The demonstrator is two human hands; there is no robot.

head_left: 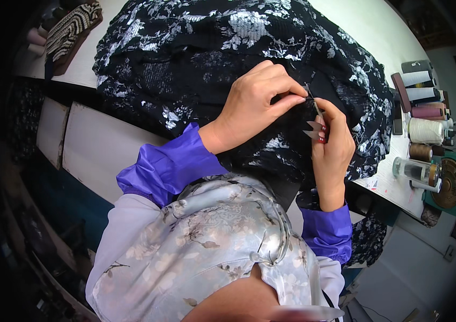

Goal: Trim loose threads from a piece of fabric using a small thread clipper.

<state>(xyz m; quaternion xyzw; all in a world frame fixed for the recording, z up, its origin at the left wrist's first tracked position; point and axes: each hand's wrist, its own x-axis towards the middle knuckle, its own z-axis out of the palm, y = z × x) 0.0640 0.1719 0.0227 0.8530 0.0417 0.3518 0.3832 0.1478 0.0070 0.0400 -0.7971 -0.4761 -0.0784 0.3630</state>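
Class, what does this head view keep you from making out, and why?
Head view:
1. What the left hand pinches: too small.
2. Red-and-grey tool: partly covered by the right hand.
3. Tabletop centre: hidden under black fabric.
4. Pale shape at the lower edge: blurred.

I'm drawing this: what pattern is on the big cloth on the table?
The cloth is black with silvery flowers, best seen in the head view.
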